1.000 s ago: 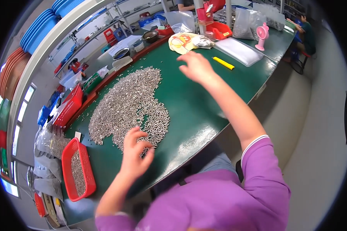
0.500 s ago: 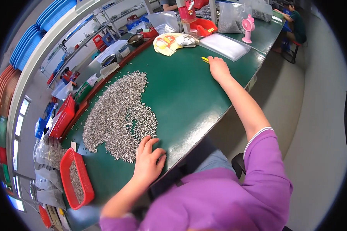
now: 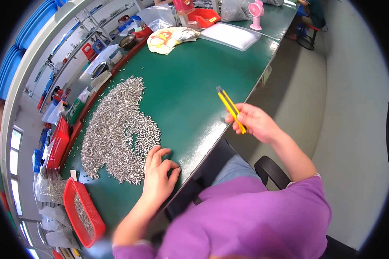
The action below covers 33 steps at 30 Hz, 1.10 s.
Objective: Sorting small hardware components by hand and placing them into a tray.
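A slim yellow utility knife (image 3: 226, 102) with a dark slot is gripped in my right hand (image 3: 259, 124), over the front edge of the table. Its dark tip points up and away from me, above the green tabletop (image 3: 186, 82). My left hand (image 3: 159, 175) rests at the near edge of a wide pile of small silvery metal pins (image 3: 110, 129). Its fingers are apart and bent, with the fingertips by the nearest pins. I see nothing held in it.
To the left stands a red plastic basket (image 3: 100, 228) with pins in it. Beyond the pile lie a yellow-and-white cloth (image 3: 163, 41) and a clear plastic sheet stack (image 3: 231, 35). A pink fan (image 3: 256, 15) stands farther back. A dark chair armrest (image 3: 270, 170) is at my right.
My right hand has drawn back from the far right of the table toward me, lifting the yellow utility knife. The left hand stays by the pile. The view has shifted somewhat.
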### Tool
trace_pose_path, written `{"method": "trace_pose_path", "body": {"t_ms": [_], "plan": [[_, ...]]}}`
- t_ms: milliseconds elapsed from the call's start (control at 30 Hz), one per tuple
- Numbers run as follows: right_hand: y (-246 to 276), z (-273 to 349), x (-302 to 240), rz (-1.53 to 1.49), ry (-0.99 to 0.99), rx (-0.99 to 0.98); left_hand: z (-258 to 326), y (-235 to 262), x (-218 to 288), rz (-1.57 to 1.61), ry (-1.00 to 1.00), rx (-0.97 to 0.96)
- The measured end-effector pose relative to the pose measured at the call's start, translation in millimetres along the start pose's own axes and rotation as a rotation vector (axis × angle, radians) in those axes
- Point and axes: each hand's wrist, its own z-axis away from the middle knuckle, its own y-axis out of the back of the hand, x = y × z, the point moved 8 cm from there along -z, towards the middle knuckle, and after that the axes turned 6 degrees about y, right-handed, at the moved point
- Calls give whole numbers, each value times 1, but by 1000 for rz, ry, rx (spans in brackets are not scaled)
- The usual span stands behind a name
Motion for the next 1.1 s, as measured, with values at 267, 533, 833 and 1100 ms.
{"method": "trace_pose_path", "body": {"t_ms": [267,533,833,1100], "plan": [[-28,43,39,95,-67,38,-14,-9,8,21,-27,-42],[-44,56,46,313,-153,145,-23,-16,8,39,-23,-41],[-59,59,43,778,84,108,-20,-15,6,46,-59,-18],[-97,68,27,1059,227,-63,-14,-14,15,-6,-44,-30]]}}
